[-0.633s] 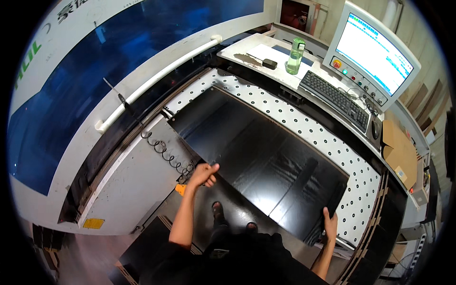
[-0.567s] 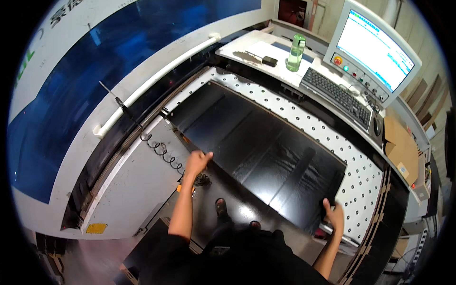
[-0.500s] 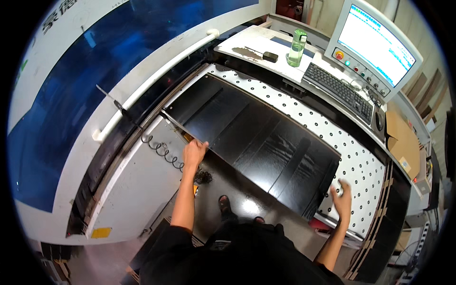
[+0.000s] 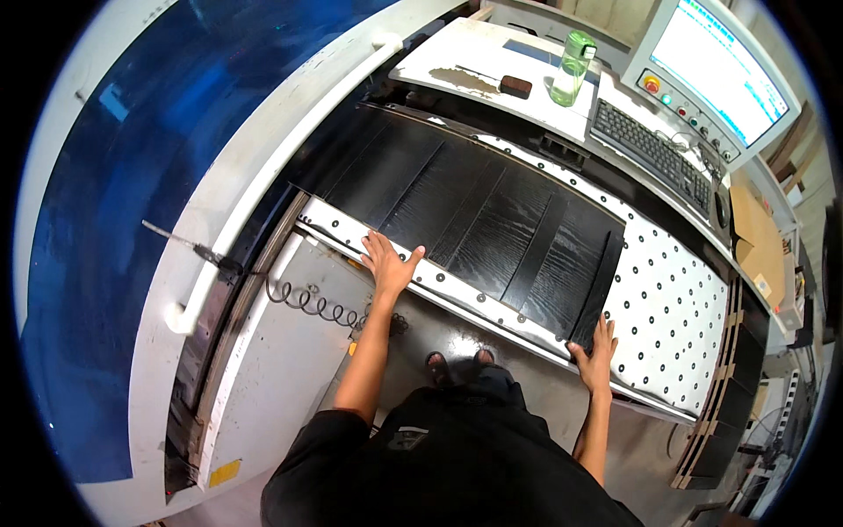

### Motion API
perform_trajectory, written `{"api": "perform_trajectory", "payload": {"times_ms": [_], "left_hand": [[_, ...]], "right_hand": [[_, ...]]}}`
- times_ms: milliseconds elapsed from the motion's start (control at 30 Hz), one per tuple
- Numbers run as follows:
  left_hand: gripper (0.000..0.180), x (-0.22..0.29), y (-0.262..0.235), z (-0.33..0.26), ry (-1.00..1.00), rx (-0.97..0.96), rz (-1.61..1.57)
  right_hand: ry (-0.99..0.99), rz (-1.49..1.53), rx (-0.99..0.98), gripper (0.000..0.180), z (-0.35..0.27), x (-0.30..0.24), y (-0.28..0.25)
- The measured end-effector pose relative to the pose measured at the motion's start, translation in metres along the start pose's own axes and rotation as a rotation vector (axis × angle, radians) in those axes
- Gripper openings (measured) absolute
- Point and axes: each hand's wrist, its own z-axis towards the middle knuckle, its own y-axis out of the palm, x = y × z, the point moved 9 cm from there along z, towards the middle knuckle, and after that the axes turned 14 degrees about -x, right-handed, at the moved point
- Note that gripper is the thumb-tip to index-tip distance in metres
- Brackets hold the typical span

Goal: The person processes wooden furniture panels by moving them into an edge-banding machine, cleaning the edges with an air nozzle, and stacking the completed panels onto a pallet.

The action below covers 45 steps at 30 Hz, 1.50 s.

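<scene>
A long black wood-grain panel (image 4: 465, 206) with several raised cross strips lies on the white ball-studded bed (image 4: 672, 321). Its left end reaches in by the blue machine cover. Fingers spread and thumb out, my left hand (image 4: 391, 266) rests at the panel's near edge, partly over the white strip of bed in front of it. My right hand (image 4: 598, 358) is at the near right corner, its fingers stretched along the right end and its thumb against the near side. Neither hand is wrapped round anything.
Beyond the bed, a white worktop (image 4: 457, 57) carries a green bottle (image 4: 572, 75), a small dark block (image 4: 515, 86) and a keyboard (image 4: 650, 154) below a monitor (image 4: 724, 70). At left are a white rail (image 4: 263, 193) and a coiled black cable (image 4: 307, 301). Dark panels (image 4: 724, 395) stand at right.
The panel has slid away from me and leftward, baring a white strip of bed along its near side. My left hand has let go of its edge and opened; my right hand has come to its corner.
</scene>
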Motion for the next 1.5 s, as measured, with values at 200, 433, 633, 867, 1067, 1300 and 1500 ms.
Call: {"api": "perform_trajectory", "payload": {"times_ms": [200, 433, 633, 867, 1067, 1300, 1500], "left_hand": [[0.131, -0.01, -0.017, 0.069, 0.002, 0.01, 0.032], [0.129, -0.019, -0.043, 0.137, -0.073, -0.02, 0.075], [0.123, -0.034, -0.064, 0.161, -0.09, -0.012, 0.057], [0.117, -0.032, -0.069, 0.17, -0.066, -0.032, 0.064], [0.109, -0.043, -0.073, 0.161, 0.011, 0.087, 0.063], [0.094, -0.034, -0.077, 0.154, 0.113, 0.24, 0.029], [0.1, -0.03, -0.077, 0.152, 0.103, 0.241, 0.149]], "right_hand": [[-0.035, -0.021, -0.006, 0.09, 0.066, -0.031, -0.004], [-0.131, -0.035, 0.072, 0.089, 0.127, -0.059, 0.002], [-0.142, -0.018, 0.104, 0.093, 0.158, -0.082, 0.001], [-0.116, 0.0, 0.094, 0.093, 0.165, -0.089, 0.005], [-0.134, 0.039, 0.076, 0.094, 0.166, -0.091, 0.009], [-0.049, 0.174, 0.041, 0.102, 0.172, -0.094, 0.003], [-0.129, 0.07, 0.072, 0.105, 0.171, -0.094, 0.006]]}}
